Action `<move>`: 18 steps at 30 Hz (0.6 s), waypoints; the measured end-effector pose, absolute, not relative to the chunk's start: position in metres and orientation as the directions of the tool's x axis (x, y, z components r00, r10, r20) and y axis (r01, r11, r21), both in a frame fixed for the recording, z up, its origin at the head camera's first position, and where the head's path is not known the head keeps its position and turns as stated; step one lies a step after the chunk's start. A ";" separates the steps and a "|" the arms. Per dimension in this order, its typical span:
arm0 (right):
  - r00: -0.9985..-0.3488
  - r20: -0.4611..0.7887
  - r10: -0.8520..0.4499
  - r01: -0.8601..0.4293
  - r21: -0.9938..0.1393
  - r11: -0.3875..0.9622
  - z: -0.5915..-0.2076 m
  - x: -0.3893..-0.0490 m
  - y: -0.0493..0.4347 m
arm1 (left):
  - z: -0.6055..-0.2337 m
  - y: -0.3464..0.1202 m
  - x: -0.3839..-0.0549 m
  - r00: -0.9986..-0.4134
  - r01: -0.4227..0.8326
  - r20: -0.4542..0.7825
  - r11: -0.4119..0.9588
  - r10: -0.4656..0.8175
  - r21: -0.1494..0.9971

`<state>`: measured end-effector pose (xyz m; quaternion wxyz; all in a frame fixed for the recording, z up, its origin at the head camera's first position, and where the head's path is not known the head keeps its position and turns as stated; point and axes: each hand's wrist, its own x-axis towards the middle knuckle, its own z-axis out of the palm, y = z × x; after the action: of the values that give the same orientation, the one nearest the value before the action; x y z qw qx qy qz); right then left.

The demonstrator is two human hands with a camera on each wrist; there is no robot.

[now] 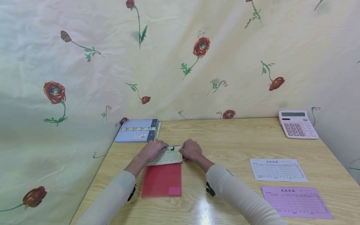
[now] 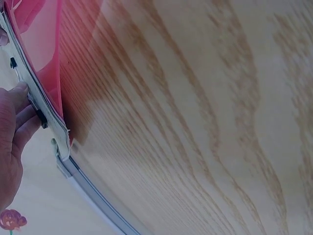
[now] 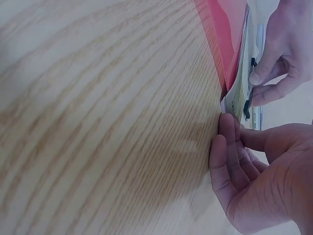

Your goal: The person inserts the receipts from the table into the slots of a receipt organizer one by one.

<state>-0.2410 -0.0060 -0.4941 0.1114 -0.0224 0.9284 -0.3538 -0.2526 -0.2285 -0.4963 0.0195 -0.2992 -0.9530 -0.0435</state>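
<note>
A stack of printed paper forms (image 1: 167, 158) lies over the upper part of a red folder (image 1: 161, 181). Along the stack's far edge runs a thin metal paper fastener (image 1: 169, 148) with black sliding pieces, seen closer in the right wrist view as a fastener (image 3: 247, 108). My left hand (image 1: 153, 150) pinches this fastener between thumb and fingers. With thumb and curled fingers, my right hand (image 1: 192, 149) grips the right far corner of the stack. That corner is partly hidden behind its fingertips in the right wrist view.
A blue notebook (image 1: 133, 130) and a pen (image 1: 158, 130) lie at the back left. On the right are a pink calculator (image 1: 298, 124), a white form (image 1: 278, 170) and a purple form (image 1: 296, 202). A flowered cloth (image 1: 168, 62) hangs behind the wooden table (image 1: 225, 137).
</note>
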 end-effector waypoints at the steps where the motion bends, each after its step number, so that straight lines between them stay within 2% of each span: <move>1: -0.974 -0.191 -0.120 0.036 -0.659 0.751 -0.495 -0.241 -0.006 | -0.496 -0.228 -0.252 -0.821 0.571 0.060 0.818 0.567 0.070; 14: -0.973 -0.195 -0.121 0.039 -0.660 0.750 -0.495 -0.239 -0.007 | -0.497 -0.228 -0.249 -0.820 0.572 0.061 0.818 0.569 0.057; 18: -0.974 -0.180 -0.138 -0.001 -0.604 0.797 -0.494 -0.241 -0.007 | -0.498 -0.228 -0.250 -0.829 0.560 0.054 0.826 0.557 0.067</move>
<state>-0.2411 -0.0069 -0.4940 0.1082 -0.0370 0.9418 -0.3162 -0.2498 -0.2278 -0.4976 0.0162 -0.2924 -0.9553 -0.0403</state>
